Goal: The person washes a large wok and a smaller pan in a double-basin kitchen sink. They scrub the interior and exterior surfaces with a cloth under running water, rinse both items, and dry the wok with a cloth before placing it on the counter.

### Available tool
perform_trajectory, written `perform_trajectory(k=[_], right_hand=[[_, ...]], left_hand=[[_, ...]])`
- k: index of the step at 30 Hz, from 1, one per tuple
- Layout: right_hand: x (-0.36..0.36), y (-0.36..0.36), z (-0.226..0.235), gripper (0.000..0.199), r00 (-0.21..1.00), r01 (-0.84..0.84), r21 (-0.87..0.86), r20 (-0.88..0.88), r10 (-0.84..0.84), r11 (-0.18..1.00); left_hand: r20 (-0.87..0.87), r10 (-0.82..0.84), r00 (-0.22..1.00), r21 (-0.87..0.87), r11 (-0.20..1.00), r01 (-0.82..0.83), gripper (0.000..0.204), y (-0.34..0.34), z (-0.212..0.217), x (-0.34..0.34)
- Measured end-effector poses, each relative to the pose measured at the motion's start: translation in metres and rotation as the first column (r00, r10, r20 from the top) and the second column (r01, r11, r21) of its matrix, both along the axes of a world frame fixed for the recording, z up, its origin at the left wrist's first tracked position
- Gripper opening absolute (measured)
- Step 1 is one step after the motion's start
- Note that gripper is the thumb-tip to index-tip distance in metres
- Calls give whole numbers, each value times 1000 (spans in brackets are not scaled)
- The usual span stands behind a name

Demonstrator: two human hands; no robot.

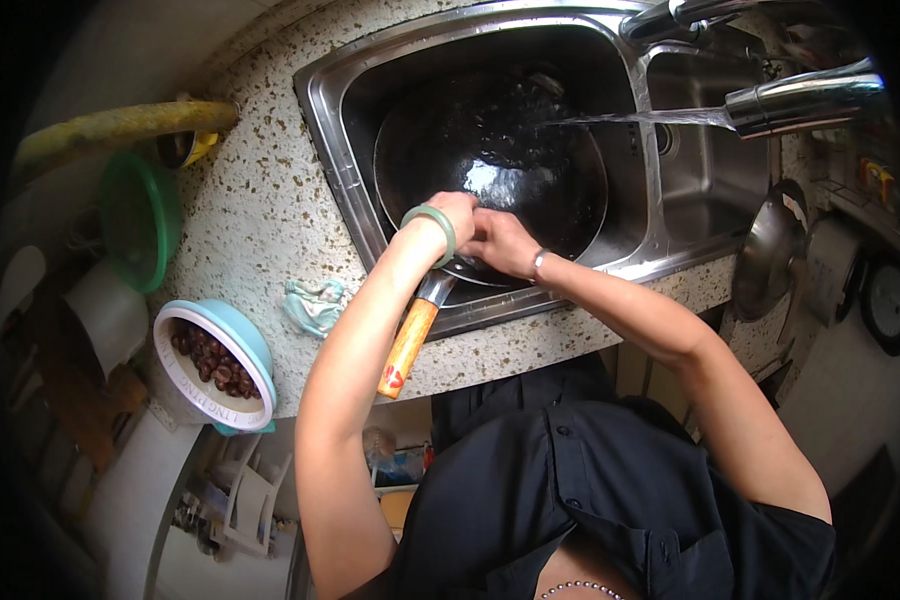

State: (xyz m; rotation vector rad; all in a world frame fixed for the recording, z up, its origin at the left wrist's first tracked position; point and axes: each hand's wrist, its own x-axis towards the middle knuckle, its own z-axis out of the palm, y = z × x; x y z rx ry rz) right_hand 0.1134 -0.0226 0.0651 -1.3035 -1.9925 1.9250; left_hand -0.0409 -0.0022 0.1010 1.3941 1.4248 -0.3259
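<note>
Wok [490, 160] is being steadied at its near rim by left hand [457, 215] and right hand [500, 243], both curled closed on it, under running faucet [800, 100] ahead.

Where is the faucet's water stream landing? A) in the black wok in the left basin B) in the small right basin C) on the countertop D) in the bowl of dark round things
A: the stream from the faucet runs leftward into the black wok sitting in the sink, at whose near rim both the left hand and right hand rest.
</note>
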Motion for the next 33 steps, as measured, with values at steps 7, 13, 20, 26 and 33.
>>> perform_trajectory(k=[7,13,20,26,33], right_hand=[[68,26,9,9,937,-350,104,34,349,931],[-11,3,-15,13,992,20,114,-126,-6,993],[68,29,-3,12,932,-356,24,-67,356,934],[-11,4,-16,13,982,26,-129,-181,-49,991],[97,63,-4,13,808,-583,190,242,537,790]], left_hand=[[-61,29,998,43,999,-26,33,-1,-17,-2],[-35,-47,998,-22,999,46,32,5,-9,2],[53,-14,998,-24,1000,16,33,-1,-14,2],[-43,77,996,59,995,-75,43,16,0,-6],[45,175,984,24,984,-176,45,0,-12,-11]])
